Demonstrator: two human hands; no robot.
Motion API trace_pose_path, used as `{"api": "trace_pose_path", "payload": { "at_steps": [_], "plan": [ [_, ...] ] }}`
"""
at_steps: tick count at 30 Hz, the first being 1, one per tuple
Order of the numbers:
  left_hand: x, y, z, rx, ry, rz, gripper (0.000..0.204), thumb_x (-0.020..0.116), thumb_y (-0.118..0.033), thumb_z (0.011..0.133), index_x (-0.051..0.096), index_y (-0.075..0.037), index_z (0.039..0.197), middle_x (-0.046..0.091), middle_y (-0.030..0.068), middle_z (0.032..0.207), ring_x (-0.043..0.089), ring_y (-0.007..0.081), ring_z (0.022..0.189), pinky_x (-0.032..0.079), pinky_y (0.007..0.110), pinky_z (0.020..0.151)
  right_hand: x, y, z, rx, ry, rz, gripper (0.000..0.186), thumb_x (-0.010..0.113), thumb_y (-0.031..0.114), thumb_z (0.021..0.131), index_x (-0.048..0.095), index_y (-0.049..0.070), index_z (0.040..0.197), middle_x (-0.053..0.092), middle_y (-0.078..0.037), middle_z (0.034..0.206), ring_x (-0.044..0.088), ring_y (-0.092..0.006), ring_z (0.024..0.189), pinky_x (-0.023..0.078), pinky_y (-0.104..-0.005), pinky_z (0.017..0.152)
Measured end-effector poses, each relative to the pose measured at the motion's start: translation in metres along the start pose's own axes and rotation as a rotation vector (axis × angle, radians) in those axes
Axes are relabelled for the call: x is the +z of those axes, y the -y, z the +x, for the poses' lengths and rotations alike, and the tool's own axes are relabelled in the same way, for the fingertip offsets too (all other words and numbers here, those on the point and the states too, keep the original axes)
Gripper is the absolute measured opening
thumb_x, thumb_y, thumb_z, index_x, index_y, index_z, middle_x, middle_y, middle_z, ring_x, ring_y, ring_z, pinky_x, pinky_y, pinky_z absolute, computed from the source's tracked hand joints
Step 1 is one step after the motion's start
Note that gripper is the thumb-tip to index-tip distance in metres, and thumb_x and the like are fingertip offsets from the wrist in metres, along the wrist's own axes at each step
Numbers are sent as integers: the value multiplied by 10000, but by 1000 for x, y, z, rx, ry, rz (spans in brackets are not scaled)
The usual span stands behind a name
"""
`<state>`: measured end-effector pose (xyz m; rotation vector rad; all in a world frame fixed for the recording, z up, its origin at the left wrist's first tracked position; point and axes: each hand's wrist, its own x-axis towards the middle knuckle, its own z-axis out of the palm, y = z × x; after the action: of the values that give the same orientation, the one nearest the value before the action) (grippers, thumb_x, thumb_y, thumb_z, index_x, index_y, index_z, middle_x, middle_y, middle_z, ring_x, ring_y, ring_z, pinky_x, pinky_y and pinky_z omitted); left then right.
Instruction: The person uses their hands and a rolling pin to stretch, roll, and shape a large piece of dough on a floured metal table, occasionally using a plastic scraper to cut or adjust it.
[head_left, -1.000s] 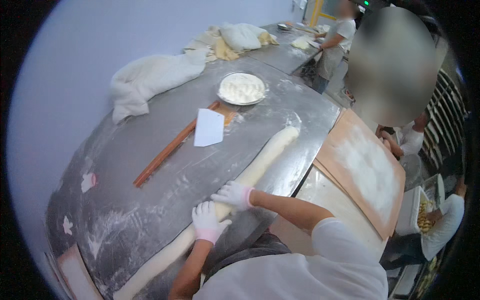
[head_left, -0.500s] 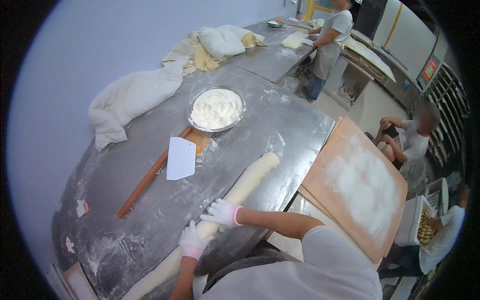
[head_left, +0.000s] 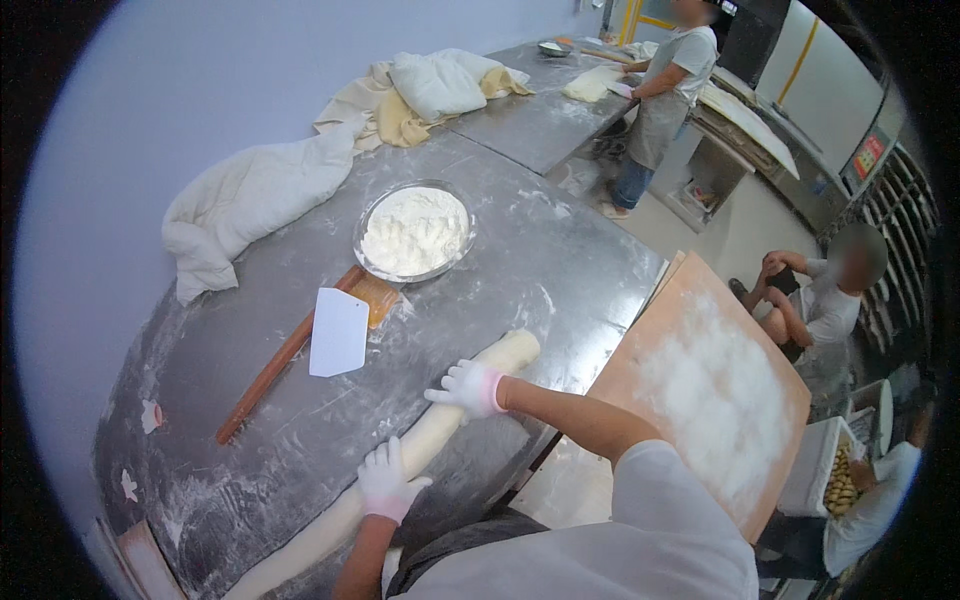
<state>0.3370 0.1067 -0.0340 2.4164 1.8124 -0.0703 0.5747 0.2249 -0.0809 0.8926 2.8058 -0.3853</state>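
Observation:
A long, thick log of pale dough [head_left: 432, 437] lies slantwise on the metal table, from the lower edge up to a blunt far end. My left hand [head_left: 390, 482], in a white glove with a pink cuff, rests on its lower part with the fingers spread. Farther up the log, my right hand [head_left: 467, 388], gloved alike, lies across the top with fingers stretched over it. A stretch of bare dough shows between the hands. Past the log are a white flat scraper [head_left: 338, 332], a brush with a long wooden handle [head_left: 268, 384] and a metal bowl of flour [head_left: 415, 232].
Bunched white cloths [head_left: 262, 195] lie along the wall. Flour-dusted boards [head_left: 715, 385] stand at the table's right edge. A co-worker [head_left: 668, 90] handles dough at the far table; another person [head_left: 832, 300] sits at right, and one more bends by a white crate [head_left: 812, 465].
My hands have moved apart along the dough log. The right hand has slid toward its far end, while the left stays lower down. The view has shifted slightly.

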Motion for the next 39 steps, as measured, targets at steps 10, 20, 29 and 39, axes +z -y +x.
{"api": "trace_pose_path", "payload": {
  "at_steps": [10,20,29,39],
  "plan": [
    [11,-18,27,26,40,29,943,815,-486,588,410,-41,1315,554,113,1107,518,280,1059,429,428,858,-2,-39,-26,80,-6,96,901,766,408,667,335,173,1422,564,-99,1132,530,-274,1093,389,-439,935],
    [3,-29,65,-95,361,-102,931,814,-510,574,434,-43,1285,584,140,1028,557,309,1010,438,483,866,20,-108,-65,78,-75,-72,729,749,345,715,407,223,1347,581,-69,1137,565,-257,1087,442,-433,908],
    [0,-48,55,50,24,106,948,763,-583,600,418,-50,1305,563,127,1097,523,277,1063,399,428,935,-8,-80,-47,-107,-221,-227,755,758,424,691,427,185,1326,583,-78,1107,557,-254,1088,407,-438,906],
    [18,-7,22,5,96,71,904,762,-568,610,432,-56,1277,560,96,1062,529,254,1013,404,411,875,12,-6,-2,-153,-174,-148,872,752,462,662,383,131,1379,561,-73,1058,542,-253,1027,382,-412,889]
  ]
}}
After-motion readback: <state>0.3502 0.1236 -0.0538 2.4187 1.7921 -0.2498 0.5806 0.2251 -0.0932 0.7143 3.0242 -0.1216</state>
